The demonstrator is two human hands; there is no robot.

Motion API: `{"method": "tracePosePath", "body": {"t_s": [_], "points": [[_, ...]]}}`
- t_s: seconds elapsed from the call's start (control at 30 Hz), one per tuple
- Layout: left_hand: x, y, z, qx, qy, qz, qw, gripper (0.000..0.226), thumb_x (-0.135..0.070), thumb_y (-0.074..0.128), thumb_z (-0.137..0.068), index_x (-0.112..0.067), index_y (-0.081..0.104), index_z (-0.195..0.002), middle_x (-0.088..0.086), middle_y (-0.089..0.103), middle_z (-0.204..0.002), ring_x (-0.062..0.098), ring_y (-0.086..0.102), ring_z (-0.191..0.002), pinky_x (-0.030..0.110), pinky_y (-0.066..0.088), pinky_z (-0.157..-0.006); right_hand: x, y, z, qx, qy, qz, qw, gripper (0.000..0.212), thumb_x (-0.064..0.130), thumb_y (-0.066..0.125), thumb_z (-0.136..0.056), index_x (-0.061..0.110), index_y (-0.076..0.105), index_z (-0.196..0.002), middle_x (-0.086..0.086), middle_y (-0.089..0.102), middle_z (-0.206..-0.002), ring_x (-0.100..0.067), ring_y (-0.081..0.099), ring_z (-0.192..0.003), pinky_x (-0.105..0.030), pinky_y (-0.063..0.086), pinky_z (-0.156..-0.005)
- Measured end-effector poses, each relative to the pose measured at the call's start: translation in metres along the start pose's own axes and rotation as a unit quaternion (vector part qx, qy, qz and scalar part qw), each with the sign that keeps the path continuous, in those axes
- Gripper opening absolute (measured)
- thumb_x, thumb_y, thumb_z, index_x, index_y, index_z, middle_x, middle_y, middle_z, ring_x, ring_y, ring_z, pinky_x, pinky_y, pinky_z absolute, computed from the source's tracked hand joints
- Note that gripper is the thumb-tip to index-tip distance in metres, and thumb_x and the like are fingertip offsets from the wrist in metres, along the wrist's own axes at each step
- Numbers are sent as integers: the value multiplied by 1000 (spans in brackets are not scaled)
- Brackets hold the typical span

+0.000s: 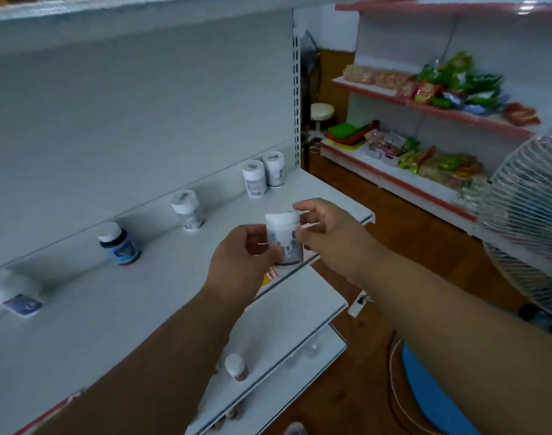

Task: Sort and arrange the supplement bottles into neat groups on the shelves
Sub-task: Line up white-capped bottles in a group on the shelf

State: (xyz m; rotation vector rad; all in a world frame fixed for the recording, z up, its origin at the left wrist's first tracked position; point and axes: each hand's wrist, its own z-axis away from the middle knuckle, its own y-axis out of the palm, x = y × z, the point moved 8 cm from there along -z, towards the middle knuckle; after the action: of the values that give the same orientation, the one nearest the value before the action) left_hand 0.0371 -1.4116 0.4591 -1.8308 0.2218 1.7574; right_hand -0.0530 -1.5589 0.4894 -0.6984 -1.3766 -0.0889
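Observation:
Both my hands hold one white supplement bottle (284,238) above the front edge of the white shelf (118,309). My left hand (241,262) grips its lower side, and my right hand (323,230) pinches it near the white cap. Two white bottles (262,177) stand together at the shelf's far right end. Another white bottle (188,211) stands alone in the middle. A dark bottle with a white cap (119,244) is left of it, and a white bottle (16,296) stands at the far left. A small reddish bottle (237,367) sits on the lower shelf.
A second shelf unit (403,183) at the right carries snack packets. A white standing fan (532,221) is close on the right above a blue base (431,397). A white stool (321,113) stands on the wooden floor between the units.

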Motion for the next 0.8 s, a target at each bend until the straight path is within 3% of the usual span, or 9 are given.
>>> {"method": "tracePosePath", "body": {"t_s": [0.07, 0.23, 0.33, 0.4, 0.57, 0.8], "points": [[-1, 4, -30, -21, 3, -44, 999, 31, -14, 79, -81, -27, 63, -104, -13, 72, -97, 1, 68, -86, 10, 50, -66, -5, 1, -39, 1, -13, 27, 1000, 41, 16, 62, -94, 31, 50, -131, 7, 59, -127, -5, 60, -98, -15, 51, -72], [3, 19, -89, -84, -34, -124, 988, 30, -25, 79, -81, -30, 57, -101, -14, 66, -94, 2, 62, -82, 21, 47, -66, -15, 3, -109, 32, -50, 84, 995, 43, 29, 67, -92, 28, 49, -130, 13, 57, -119, -3, 58, -96, -8, 42, -70], [6, 27, -122, -100, -55, -176, 978, 28, -27, 76, -85, -26, 52, -101, -13, 61, -91, 5, 57, -77, 18, 38, -58, -24, 8, -149, 48, -88, 127, 987, 37, 28, 66, -92, 28, 50, -126, 7, 62, -122, -9, 61, -100, -22, 53, -82], [8, 30, -141, -119, -64, -208, 969, 28, -29, 74, -87, -25, 49, -102, -11, 60, -92, 9, 57, -79, 17, 35, -56, -32, 13, -173, 65, -106, 154, 980, 33, 26, 64, -94, 27, 50, -124, 3, 63, -125, -15, 62, -107, -31, 53, -91], [21, 33, -160, -185, -100, -226, 951, 23, -29, 68, -87, -24, 51, -101, -5, 68, -103, 17, 65, -89, 32, 51, -70, -42, 22, -204, 109, -165, 172, 965, 33, 18, 60, -93, 21, 53, -125, -1, 63, -125, -21, 62, -110, -40, 52, -94], [14, 34, -156, -199, -127, -247, 940, 44, -33, 79, -78, -23, 52, -111, -7, 62, -109, 15, 63, -92, 37, 56, -80, -46, 18, -210, 122, -213, 176, 953, 49, 23, 67, -91, 21, 47, -136, -7, 54, -132, -23, 54, -121, -40, 49, -100]]}}
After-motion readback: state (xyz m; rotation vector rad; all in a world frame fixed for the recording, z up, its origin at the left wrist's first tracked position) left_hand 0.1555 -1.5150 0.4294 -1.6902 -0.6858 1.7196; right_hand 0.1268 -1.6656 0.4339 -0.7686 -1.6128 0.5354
